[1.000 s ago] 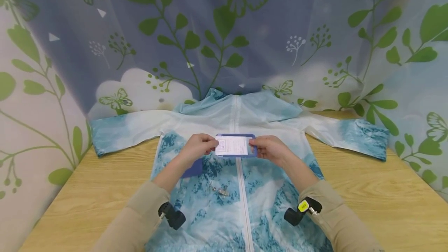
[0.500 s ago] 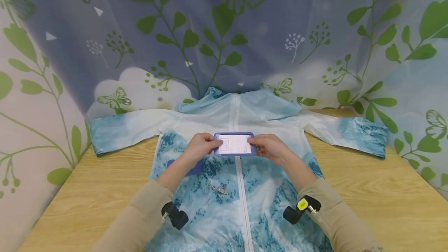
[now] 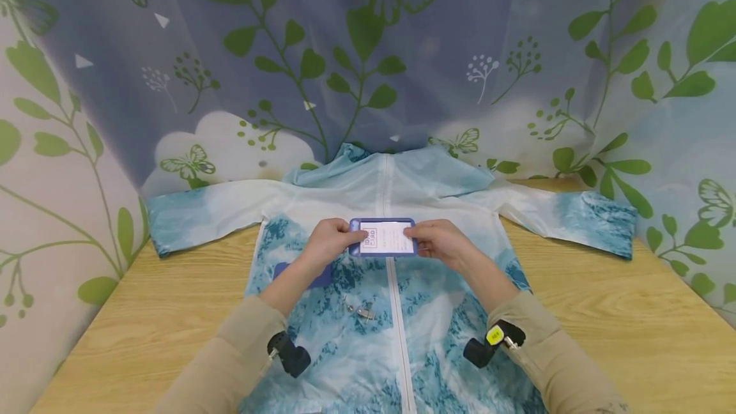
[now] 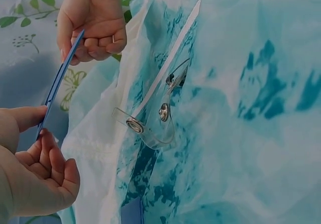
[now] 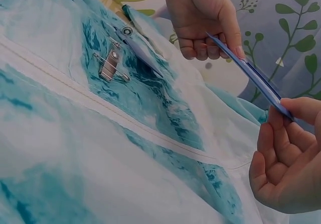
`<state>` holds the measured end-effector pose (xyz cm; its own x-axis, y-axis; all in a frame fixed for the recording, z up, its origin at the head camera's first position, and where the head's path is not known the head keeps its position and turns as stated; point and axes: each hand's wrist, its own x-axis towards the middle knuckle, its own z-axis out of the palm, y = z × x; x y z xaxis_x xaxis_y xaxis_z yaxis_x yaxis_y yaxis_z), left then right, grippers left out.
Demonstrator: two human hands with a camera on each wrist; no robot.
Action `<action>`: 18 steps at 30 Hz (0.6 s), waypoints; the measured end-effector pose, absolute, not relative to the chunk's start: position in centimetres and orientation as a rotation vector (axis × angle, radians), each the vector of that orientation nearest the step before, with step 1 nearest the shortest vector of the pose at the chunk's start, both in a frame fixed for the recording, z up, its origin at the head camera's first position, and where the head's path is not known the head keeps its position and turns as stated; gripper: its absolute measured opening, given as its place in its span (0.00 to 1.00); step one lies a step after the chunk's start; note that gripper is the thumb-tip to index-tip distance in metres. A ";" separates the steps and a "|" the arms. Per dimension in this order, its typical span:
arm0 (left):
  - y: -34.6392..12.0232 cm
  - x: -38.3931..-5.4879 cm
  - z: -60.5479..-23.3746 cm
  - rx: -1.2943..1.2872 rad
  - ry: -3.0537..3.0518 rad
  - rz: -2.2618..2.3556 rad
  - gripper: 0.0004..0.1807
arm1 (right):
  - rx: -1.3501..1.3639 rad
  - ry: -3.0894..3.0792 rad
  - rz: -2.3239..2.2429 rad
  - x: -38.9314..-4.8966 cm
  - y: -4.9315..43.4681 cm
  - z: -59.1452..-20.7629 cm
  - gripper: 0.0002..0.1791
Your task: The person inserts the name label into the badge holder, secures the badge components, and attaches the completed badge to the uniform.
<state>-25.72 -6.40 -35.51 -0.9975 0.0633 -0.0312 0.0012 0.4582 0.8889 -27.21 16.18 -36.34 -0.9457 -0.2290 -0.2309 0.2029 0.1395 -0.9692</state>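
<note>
A blue badge holder [image 3: 354, 250] is held level over the jacket, with a white ID card [image 3: 388, 239] lying in its frame. My left hand [image 3: 326, 240] pinches its left end, thumb on the card's edge. At the opposite end my right hand [image 3: 443, 240] pinches it the same way. Both wrist views show the holder edge-on as a thin blue strip [image 4: 59, 81] between thumbs and fingers. Below lies a metal badge clip [image 5: 109, 66] with a clear snap strap [image 4: 156, 144]. A second blue flat piece [image 3: 319, 278] rests beside it, partly hidden behind my left forearm.
A blue and white zip jacket [image 3: 437, 312] is spread over the wooden table [image 3: 621, 318], sleeves out to both sides. Its zipper [image 3: 400, 337] runs down the middle. A leaf-patterned curtain [image 3: 425, 82] stands behind and on both sides.
The card has shifted rightward within the holder's frame, and my left thumb has moved right with it. The holder has tilted slightly, so the printing on the card now reads more clearly.
</note>
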 end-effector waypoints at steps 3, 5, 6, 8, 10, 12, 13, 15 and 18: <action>-6.4 -25.6 -35.4 0.051 2.634 1.595 0.17 | -0.012 2.114 -1.861 -27.1 16.1 -36.2 0.17; -6.5 -25.7 -35.4 0.056 2.634 1.591 0.18 | -0.023 2.119 -1.854 -27.1 16.0 -36.1 0.16; -6.6 -25.7 -35.4 0.060 2.631 1.592 0.18 | -0.022 2.120 -1.852 -27.1 16.0 -36.1 0.16; -6.8 -25.7 -35.3 0.077 2.629 1.593 0.18 | -0.026 2.123 -1.857 -27.1 16.0 -36.0 0.16; -7.1 -25.7 -35.3 0.095 2.628 1.592 0.17 | -0.034 2.129 -1.861 -27.1 16.0 -35.9 0.17; -7.5 -25.7 -35.3 0.097 2.617 1.600 0.16 | -0.025 2.124 -1.876 -27.1 16.0 -35.9 0.17; -7.8 -25.7 -35.3 0.100 2.614 1.600 0.16 | -0.027 2.117 -1.882 -27.1 16.1 -35.9 0.17; -8.3 -25.7 -35.4 0.089 2.608 1.601 0.16 | -0.025 2.100 -1.893 -27.1 16.2 -36.0 0.18; -9.0 -25.7 -35.3 0.102 2.608 1.590 0.17 | -0.034 2.065 -1.911 -27.0 16.5 -36.0 0.18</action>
<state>-25.69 -9.05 -35.26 -0.9941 0.1013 -0.0380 0.0127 0.4575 0.8891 -27.03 16.52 -35.96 -0.9465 -0.2357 -0.2205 0.2016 0.1019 -0.9742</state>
